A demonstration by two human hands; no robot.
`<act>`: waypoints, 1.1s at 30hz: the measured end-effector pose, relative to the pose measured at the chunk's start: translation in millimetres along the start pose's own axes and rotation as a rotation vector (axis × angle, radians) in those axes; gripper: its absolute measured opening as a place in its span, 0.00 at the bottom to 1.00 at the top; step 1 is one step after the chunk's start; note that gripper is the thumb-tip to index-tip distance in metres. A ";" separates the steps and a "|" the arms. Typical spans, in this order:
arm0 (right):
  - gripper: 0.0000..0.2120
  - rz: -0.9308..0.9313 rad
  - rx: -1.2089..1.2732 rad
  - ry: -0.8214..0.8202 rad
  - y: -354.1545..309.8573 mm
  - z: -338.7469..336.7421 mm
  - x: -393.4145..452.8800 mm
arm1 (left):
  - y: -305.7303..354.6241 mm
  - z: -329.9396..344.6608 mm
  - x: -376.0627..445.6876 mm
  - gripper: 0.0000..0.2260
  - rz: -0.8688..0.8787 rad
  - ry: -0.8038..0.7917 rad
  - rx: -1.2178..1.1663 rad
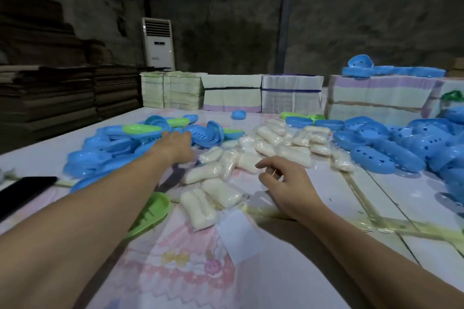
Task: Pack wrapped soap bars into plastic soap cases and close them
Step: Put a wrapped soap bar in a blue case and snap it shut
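Left hand (177,144) is out at the blue cases (105,150), grip too blurry to tell. Right hand (281,178) hovers loosely spread, empty, over the soaps (218,193). Grab one each.

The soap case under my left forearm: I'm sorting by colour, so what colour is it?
Light green, in the head view: the open soap case lies beside the wrapped soap bars.

A single wide-angle camera on the person's head is looking forward and down across the table (313,283), sitting close above both outstretched forearms. It is facing the far wall (251,32), taking in the near table edge at the bottom and bending straight lines toward the picture's borders
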State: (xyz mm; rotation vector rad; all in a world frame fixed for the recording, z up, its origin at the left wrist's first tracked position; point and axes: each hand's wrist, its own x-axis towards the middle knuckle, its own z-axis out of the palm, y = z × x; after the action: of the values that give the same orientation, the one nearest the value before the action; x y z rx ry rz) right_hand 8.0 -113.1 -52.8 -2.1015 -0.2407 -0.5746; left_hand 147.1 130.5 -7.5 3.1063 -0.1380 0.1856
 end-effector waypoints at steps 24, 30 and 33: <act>0.10 0.096 0.053 0.089 -1.9 -6.7 1.2 | 81.7 -24.1 -78.1 0.10 -0.305 -0.343 -2.631; 0.10 0.099 0.022 0.104 0.2 -7.7 3.4 | 95.6 -11.8 -95.4 0.26 -0.483 -0.392 -2.780; 0.11 0.094 -0.024 0.134 3.3 -9.4 4.6 | 96.1 -13.6 -99.9 0.34 -0.491 -0.439 -2.755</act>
State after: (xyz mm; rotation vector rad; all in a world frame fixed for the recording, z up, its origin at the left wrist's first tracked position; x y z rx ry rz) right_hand 10.3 -122.9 -48.6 -2.0755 -0.0588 -0.6616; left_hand 38.1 43.9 -3.9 0.3184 0.2116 -0.3814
